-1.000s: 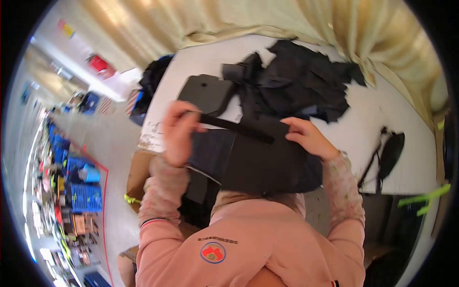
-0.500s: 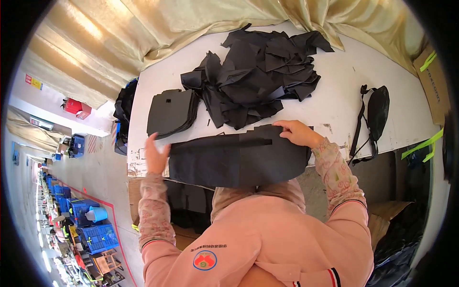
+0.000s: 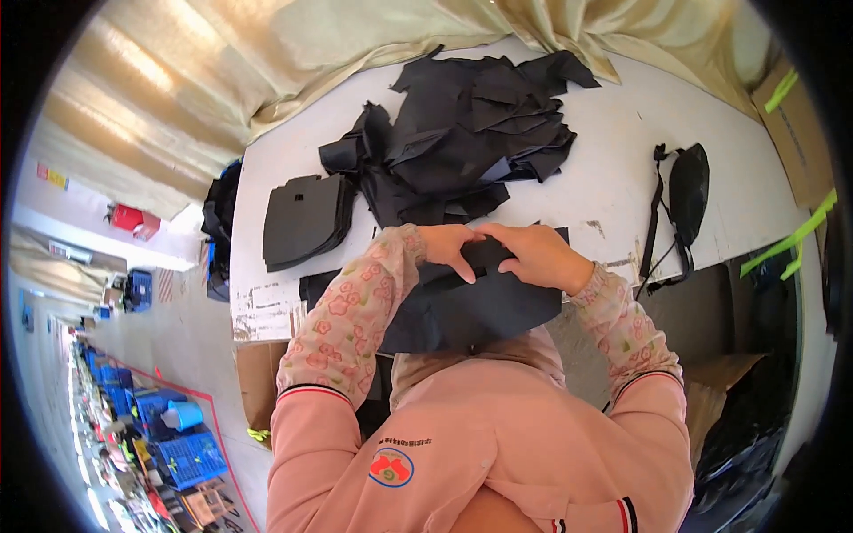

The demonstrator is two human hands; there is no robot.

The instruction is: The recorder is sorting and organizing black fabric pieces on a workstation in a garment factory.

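The left hand has moved since half a second ago from the left end of the black panel to its middle, and the right hand has shifted slightly inward, so the fingertips of both now meet or nearly meet at the panel's far edge. Each thumb stands apart from its index finger over the panel; whether either hand pinches the material, I cannot tell. The panel lies at the near edge of the white table, in front of the person's body, its left part half hidden by the left forearm. Beyond it, to the left, sits a stack of dark cut pieces, with a crumpled heap of black fabric beside it. A black pouch with a strap lies well apart at the right.
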